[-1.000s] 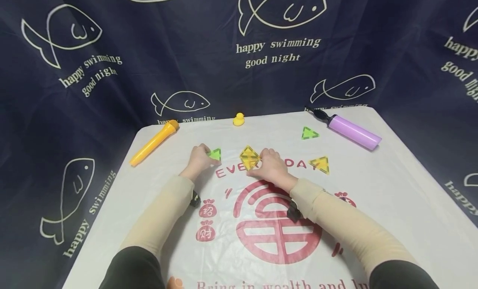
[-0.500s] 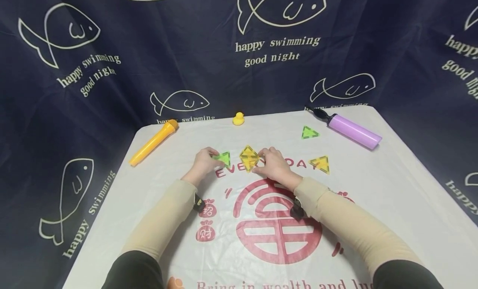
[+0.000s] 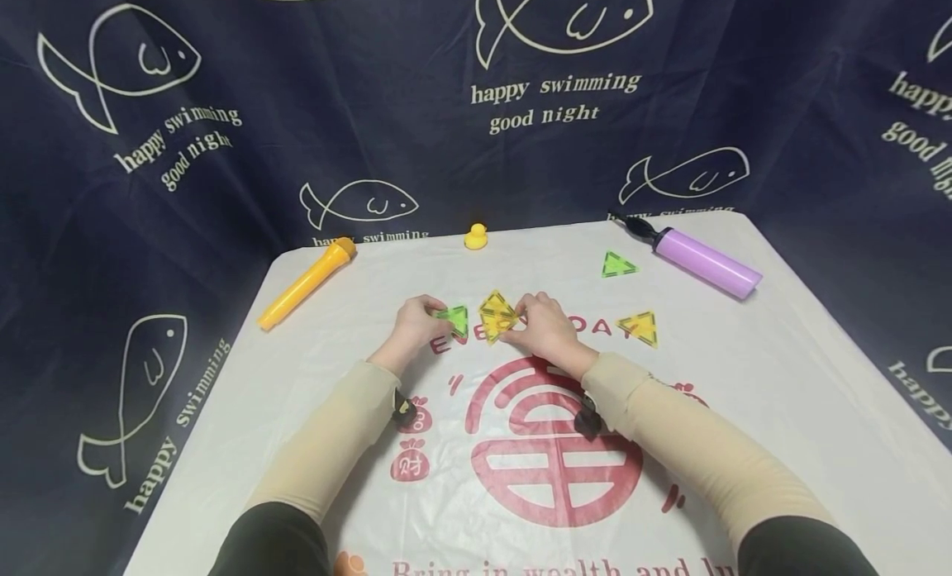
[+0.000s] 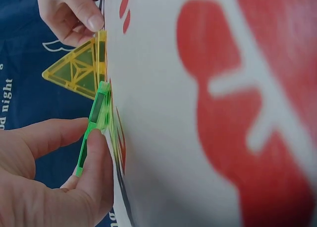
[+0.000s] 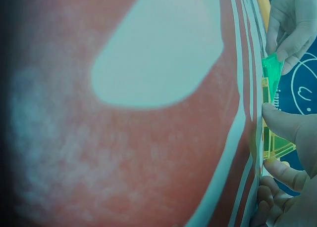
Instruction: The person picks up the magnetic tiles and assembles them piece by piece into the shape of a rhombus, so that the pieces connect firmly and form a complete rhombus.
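Observation:
In the head view my left hand [image 3: 415, 328] pinches a green triangular magnetic tile [image 3: 459, 321] between thumb and fingers. The left wrist view has this tile tilted up off the cloth, its corner overlapping the yellow pieces. Just right of it, two yellow triangular tiles meet along an edge: one stands raised [image 4: 74, 71], the other [image 3: 497, 326] lies low in front. My right hand [image 3: 549, 328] holds the yellow pair at its right side, thumb and index finger at the edges. Fingers hide part of the green tile.
Farther right lie a loose yellow triangle [image 3: 643, 327] and a green triangle [image 3: 618, 264]. A purple hand pump [image 3: 706, 262] is at the back right, a yellow toy duck [image 3: 476, 236] at the back edge, an orange toy microphone [image 3: 307, 284] at the left. A dark curtain [image 3: 416, 105] hangs behind.
My left hand has carried the green tile rightward, up close to the yellow pair. My right hand stays at the yellow tiles, with slight finger shifts.

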A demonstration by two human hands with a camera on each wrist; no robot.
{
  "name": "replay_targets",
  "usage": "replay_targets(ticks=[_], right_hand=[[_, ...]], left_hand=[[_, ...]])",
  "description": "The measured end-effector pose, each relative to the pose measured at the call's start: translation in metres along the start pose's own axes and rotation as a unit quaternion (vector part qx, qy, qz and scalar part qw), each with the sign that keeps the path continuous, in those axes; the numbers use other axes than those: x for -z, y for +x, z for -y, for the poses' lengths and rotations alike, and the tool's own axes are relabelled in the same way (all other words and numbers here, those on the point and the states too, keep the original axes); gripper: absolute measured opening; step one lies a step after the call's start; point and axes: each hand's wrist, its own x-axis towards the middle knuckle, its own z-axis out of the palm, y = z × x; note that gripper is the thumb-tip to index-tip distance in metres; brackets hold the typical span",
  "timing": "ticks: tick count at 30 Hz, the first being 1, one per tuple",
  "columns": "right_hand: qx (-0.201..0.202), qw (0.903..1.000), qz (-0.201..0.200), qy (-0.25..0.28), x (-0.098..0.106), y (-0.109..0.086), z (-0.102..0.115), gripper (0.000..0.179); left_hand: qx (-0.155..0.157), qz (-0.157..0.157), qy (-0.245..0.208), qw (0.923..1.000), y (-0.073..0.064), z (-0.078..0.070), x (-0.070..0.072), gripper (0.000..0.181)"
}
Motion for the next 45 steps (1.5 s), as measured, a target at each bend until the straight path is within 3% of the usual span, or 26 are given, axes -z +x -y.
replay_targets(ticks=[6,17,26,33,45], right_hand=[[-0.008,0.9999,0.000,-0.009,-0.001,0.000,0.001,0.051],[-0.007,0.9999,0.004,-0.008,0.001,0.001,0.001,0.045],[0.000,1.0000,0.005,0.000,0.002,0.000,0.001,0.041],[-0.006,0.9999,0.008,0.004,0.002,0.000,0.000,0.038],[0.000,1.0000,0.008,-0.004,0.000,0.001,-0.001,0.038]], left_hand=[[-0.006,-0.006,-0.002,1.0000,-0.002,-0.003,-0.007,0.036],[-0.004,0.018,-0.020,0.9996,-0.001,-0.007,-0.015,0.038],[-0.008,0.042,-0.091,0.9949,-0.004,-0.007,-0.015,0.040],[-0.022,0.071,-0.158,0.9846,-0.003,-0.007,-0.018,0.041],[-0.049,0.091,-0.144,0.9842,0.002,-0.008,-0.024,0.041]])
